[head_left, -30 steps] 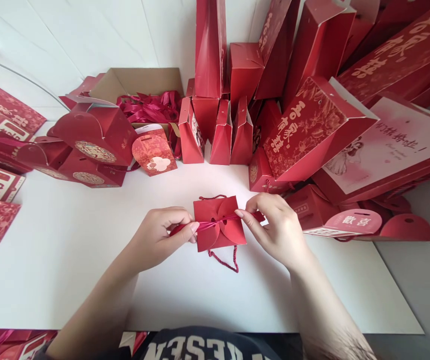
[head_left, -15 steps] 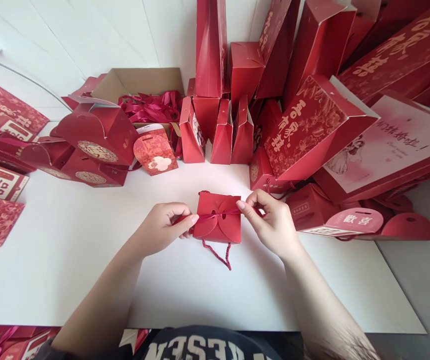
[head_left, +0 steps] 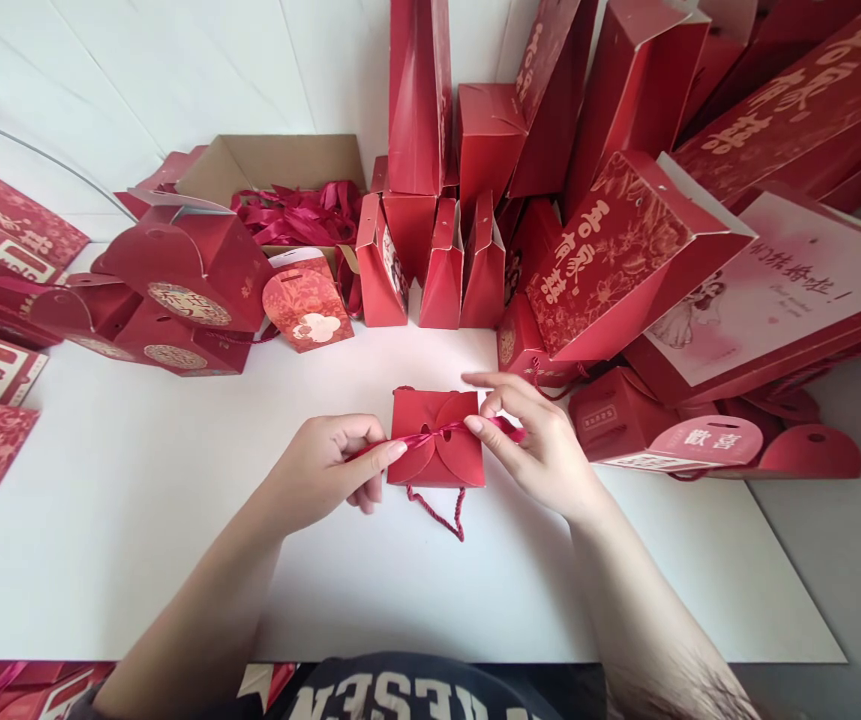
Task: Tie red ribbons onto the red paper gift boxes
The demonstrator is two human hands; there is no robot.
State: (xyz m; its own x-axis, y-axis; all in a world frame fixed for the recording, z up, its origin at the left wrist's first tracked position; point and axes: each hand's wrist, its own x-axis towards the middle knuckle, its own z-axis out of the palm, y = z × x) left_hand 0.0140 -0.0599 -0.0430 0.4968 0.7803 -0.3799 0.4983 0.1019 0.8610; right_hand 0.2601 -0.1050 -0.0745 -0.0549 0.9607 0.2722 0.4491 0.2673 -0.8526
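L hand (head_left: 325,470) pinching ribbon (head_left: 430,436) | R hand (head_left: 542,440) pinching it too, index now lifted | box (head_left: 441,462) unmoved

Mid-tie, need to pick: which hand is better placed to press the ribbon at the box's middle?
Right, probably: the right hand has a free index finger over the small red box; the left hand only pinches the ribbon.

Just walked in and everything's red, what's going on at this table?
A person at a white table works on a small red box. The left hand and the right hand each pinch an end of a red ribbon pulled across its closed petal top. Behind sit red gift boxes and a cardboard box of ribbons.
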